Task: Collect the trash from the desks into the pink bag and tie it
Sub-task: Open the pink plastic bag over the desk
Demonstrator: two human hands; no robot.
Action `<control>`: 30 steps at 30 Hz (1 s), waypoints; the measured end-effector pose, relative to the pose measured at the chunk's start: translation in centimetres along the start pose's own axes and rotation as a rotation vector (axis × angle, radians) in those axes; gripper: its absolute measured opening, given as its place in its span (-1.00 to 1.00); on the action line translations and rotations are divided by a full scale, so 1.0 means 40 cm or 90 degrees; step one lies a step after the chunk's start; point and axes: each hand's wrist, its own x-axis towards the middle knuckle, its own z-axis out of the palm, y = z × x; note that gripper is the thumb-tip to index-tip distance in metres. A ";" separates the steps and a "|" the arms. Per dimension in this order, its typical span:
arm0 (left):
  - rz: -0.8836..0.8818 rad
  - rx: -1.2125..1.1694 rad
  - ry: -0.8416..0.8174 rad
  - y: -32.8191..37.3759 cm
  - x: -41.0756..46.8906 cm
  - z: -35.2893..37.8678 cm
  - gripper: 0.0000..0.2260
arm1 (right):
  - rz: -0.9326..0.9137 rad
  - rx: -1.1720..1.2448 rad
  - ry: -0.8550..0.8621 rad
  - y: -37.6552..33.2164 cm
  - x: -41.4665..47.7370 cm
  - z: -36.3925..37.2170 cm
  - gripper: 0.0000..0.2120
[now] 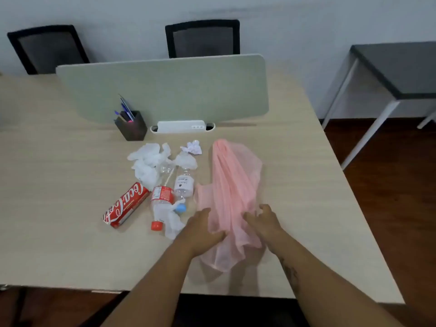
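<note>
Lower centre: my left hand [203, 228] and right hand [264, 220] both pinch the thin, crinkled, translucent pink bag [233, 182].

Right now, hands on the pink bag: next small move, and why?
Probably spread the pink bag open: left hand and right hand grip its near end, it lies bunched, and the can, bottles and tissues lie beside it.

Open desk [59, 185] left of Coca-Cola carton [126, 205] gives you wide passage. Bottles [162, 204], tissues [147, 161] crowd gap between carton and pink bag [232, 185]. Pen holder [131, 126], divider panel [165, 88] wall off your far reach. Right of bag: open desk to edge.
</note>
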 end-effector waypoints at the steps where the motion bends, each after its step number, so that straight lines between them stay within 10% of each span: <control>1: -0.007 0.011 -0.007 -0.002 0.004 0.010 -0.21 | 0.006 0.020 -0.008 0.005 0.006 0.006 -0.35; 5: 0.044 0.142 -0.008 -0.013 0.011 0.041 -0.86 | -0.024 -0.027 -0.015 0.039 0.020 0.021 -0.92; 20: 0.183 -0.060 0.312 0.168 0.010 -0.311 -0.91 | -0.403 -0.028 0.161 -0.370 -0.052 -0.135 -0.83; 30: 0.194 -0.102 0.504 -0.072 -0.133 -0.740 -0.94 | -0.583 0.004 0.105 -0.741 -0.254 0.159 -0.86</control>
